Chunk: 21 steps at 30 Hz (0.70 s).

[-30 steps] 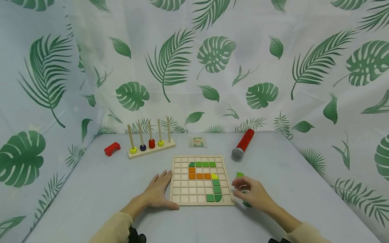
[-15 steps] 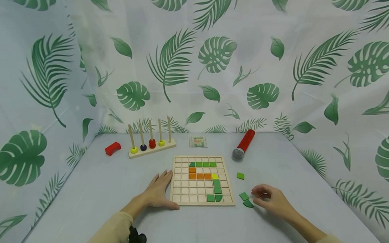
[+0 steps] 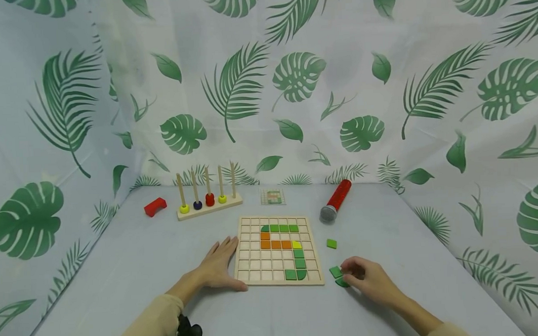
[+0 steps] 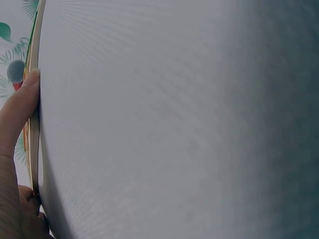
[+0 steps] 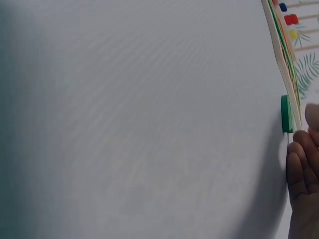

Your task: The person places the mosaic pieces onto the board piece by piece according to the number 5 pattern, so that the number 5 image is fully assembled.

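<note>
A wooden grid board (image 3: 259, 265) lies flat mid-table, carrying a winding row of green, orange and yellow tiles. My left hand (image 3: 219, 266) rests at its left side, fingers extended along the edge; in the left wrist view the thumb (image 4: 31, 82) touches the board's side. To the right of the board, my right hand (image 3: 370, 281) is low over two loose dark green tiles, a square (image 3: 335, 271) and a rounded one (image 3: 341, 282). Its thumb tip is at the rounded tile. In the right wrist view, thumb and fingers (image 5: 298, 162) stand apart, near a green tile (image 5: 285, 114).
A light green square tile (image 3: 331, 243) lies farther back. Behind the board are a small pattern card (image 3: 272, 196), a bead-peg stand (image 3: 211, 204), a red arched block (image 3: 155, 206) and a red microphone (image 3: 337, 200). Leaf-print cloth walls (image 3: 248, 89) enclose the table.
From beside the board's right edge, my right hand moved right, uncovering the loose green tiles, then came slightly back left to them. My left hand stayed put.
</note>
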Motion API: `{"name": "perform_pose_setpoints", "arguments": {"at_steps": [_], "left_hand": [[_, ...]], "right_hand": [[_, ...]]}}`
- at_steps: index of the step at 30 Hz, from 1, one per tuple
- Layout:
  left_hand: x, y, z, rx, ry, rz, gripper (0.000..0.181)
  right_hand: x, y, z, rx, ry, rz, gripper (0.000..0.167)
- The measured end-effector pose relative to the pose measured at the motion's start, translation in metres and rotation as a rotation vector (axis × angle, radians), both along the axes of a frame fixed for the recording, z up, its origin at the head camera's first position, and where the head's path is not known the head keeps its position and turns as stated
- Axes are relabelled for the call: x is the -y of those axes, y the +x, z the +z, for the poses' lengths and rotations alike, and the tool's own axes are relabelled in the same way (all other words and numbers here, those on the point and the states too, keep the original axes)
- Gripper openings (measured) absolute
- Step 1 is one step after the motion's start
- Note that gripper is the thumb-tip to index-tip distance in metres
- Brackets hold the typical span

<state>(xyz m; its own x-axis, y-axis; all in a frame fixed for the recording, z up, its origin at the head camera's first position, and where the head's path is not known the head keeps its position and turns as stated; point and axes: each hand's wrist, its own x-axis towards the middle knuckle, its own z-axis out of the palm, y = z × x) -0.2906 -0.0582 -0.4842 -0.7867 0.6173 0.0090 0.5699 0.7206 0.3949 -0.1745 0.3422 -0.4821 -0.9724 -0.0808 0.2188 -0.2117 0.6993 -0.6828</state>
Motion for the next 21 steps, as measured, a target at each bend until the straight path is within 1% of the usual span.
{"name": "perform_pose_setpoints", "arguments": {"at_steps": [3,6,8,11,16,21], "left_hand": [[0.000,0.000,-0.001,0.003,0.002,-0.001,0.127],[0.000,0.000,-0.001,0.009,0.009,0.000,0.127],[0.000,0.000,0.000,0.006,0.014,0.000,0.127],[0.000,0.000,0.000,0.007,0.004,-0.001,0.127],[0.000,-0.001,-0.001,0.005,-0.007,0.002,0.127],[0.000,-0.001,-0.002,0.007,-0.007,-0.001,0.127]], "right_hand": [[0.004,-0.006,-0.001,-0.028,0.026,-0.021,0.016],[0.005,-0.013,-0.003,-0.041,0.059,-0.022,0.023],[0.005,-0.016,-0.004,-0.037,0.069,-0.004,0.027],[0.003,-0.019,-0.004,-0.018,0.066,0.044,0.030],[0.004,-0.020,-0.004,-0.005,0.058,0.095,0.028],[0.005,-0.022,-0.002,0.028,0.056,0.076,0.023]]}}
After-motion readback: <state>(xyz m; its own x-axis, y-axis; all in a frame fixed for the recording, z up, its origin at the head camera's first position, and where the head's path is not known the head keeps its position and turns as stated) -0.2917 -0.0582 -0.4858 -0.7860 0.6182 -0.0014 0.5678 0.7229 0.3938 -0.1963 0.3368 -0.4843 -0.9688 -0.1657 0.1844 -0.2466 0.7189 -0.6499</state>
